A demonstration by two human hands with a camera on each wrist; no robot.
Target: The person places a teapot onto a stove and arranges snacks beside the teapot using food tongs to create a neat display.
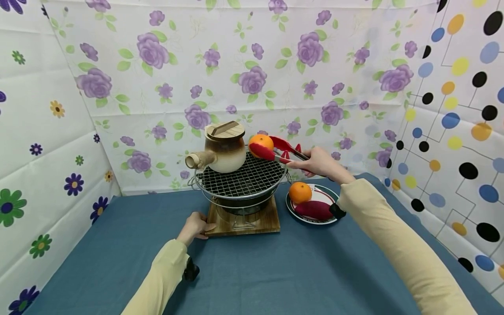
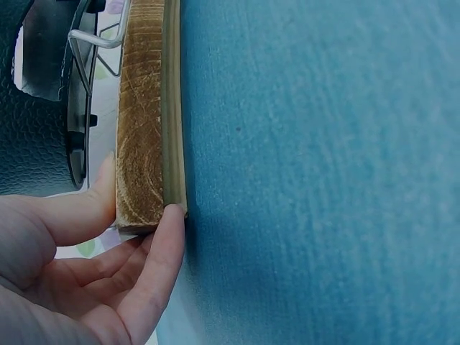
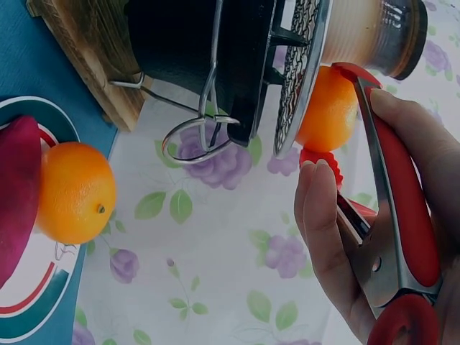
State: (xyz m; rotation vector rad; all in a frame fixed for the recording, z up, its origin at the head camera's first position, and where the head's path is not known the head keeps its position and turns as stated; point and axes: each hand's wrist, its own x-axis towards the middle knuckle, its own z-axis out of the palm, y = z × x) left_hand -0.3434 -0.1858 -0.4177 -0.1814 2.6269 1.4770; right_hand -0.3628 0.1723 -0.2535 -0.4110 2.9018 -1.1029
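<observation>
Red-tipped tongs [image 3: 388,194] are held in my right hand [image 1: 320,164], thumb on one arm and fingers on the other. Between the tong tips is an orange [image 1: 261,145], right at the wire grill mesh [image 1: 252,177] and beside the clay teapot [image 1: 228,155]. That teapot has a wooden lid and a side handle, and stands on the mesh's left half. At the lower left, my left hand [image 1: 195,225] grips the near left corner of the wooden board [image 2: 140,129] under the stove. Its thumb lies over the board's edge, with a fingertip at the underside.
Right of the stove, a plate [image 1: 289,210] with a dark green rim holds a second orange [image 3: 75,192] and a purple sweet potato [image 1: 314,210]. A wire loop handle [image 3: 194,144] juts from the stove's side. Patterned cloth walls [image 1: 220,39] enclose the blue-covered table [image 1: 256,275].
</observation>
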